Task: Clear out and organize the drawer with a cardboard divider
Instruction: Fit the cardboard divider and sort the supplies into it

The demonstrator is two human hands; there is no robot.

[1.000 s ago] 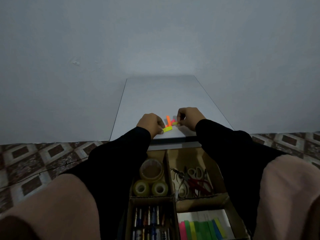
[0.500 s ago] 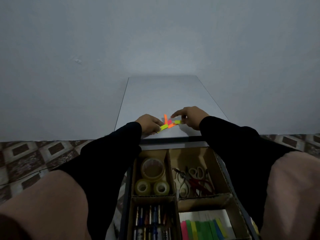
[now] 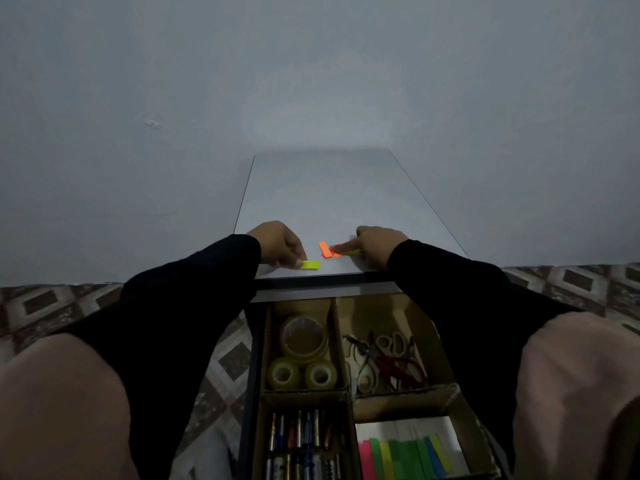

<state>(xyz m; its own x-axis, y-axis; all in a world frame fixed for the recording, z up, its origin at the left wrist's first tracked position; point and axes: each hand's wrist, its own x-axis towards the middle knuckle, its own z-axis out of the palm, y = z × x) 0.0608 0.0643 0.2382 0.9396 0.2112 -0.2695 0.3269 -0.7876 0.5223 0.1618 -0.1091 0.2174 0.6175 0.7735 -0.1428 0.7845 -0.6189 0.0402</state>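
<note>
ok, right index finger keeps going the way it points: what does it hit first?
Likely the orange strip: the right hand points its finger left along the desktop at it. The yellow strip lies nearer, probably off that line.

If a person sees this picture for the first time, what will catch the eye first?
Most likely the neon sticky flags on the grey cabinet top: a yellow flag pinched by the left hand, and orange flags under the right hand. Below, the open drawer shows tape rolls behind batteries.
</note>
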